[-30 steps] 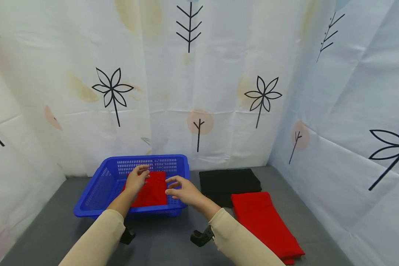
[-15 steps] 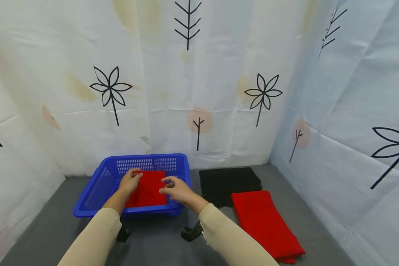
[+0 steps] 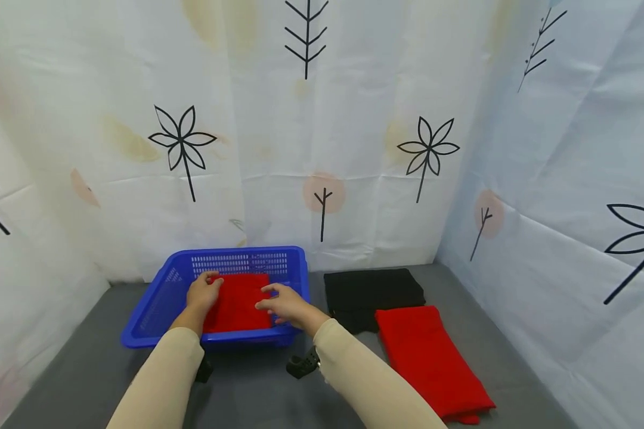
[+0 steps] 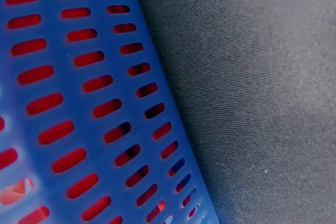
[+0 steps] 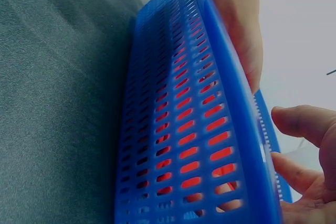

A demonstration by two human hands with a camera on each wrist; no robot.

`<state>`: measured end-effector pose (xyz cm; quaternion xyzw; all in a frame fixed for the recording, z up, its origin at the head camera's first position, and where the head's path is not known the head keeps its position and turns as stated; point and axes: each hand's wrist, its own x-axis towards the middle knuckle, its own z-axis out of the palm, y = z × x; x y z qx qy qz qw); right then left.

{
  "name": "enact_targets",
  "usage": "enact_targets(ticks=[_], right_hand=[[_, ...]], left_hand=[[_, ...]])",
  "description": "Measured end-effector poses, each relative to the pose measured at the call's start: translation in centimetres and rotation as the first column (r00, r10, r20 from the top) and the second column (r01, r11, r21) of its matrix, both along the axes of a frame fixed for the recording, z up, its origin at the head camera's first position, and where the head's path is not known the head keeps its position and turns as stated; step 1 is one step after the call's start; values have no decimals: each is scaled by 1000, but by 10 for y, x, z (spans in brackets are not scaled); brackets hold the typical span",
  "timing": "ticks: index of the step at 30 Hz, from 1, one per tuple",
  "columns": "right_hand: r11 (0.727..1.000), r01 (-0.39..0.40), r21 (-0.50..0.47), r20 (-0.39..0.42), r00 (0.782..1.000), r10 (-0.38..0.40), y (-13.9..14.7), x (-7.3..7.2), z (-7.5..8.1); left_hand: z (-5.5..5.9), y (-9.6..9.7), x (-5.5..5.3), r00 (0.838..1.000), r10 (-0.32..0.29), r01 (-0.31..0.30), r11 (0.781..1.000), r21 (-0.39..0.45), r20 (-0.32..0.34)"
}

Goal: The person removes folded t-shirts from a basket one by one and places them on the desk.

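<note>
1. A patterned white curtain (image 3: 365, 149) stands behind the grey table (image 3: 260, 387), at twelve o'clock.
2. The blue basket (image 3: 151, 313) sits on the table towards eleven o'clock, its wall slotted.
3. From the basket, the second red cloth (image 3: 429, 360) lies folded on the table at four o'clock.
4. The black cloth (image 3: 375, 289) lies at three o'clock from the basket, just beyond that one.
5. The folded red cloth (image 3: 241, 307) lies inside the basket, between both hands, its red showing through the slots in both wrist views.
6. The left hand (image 3: 204, 293) is at its nine o'clock edge, fingers loosely bent, thumb apart; contact cannot be told.
7. The right hand (image 3: 287, 305) is at its three o'clock edge, thumb and fingers spread apart, holding nothing.
</note>
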<state>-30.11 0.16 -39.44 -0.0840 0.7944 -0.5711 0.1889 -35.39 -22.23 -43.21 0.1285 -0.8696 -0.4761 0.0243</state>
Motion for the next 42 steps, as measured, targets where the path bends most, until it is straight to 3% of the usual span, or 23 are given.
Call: enact_targets(ticks=[3, 8, 18, 28, 42], right_hand=[[1000, 16, 8, 12, 1000, -16, -2, -3, -2], [999, 42, 33, 13, 999, -42, -7, -6, -7], [996, 51, 74, 47, 997, -54, -11, -5, -13], [990, 47, 133, 63, 996, -56, -14, -8, -13], [985, 35, 167, 118, 991, -55, -17, -11, -14]], left_hand=[[4, 2, 1, 999, 23, -23, 1000, -4, 26], [5, 2, 4, 996, 36, -41, 997, 68, 78], [1, 2, 4, 993, -11, -6, 989, 145, 116], [5, 4, 6, 988, -47, 22, 986, 166, 145], [-1, -4, 0, 976, -104, 56, 968, 246, 189]])
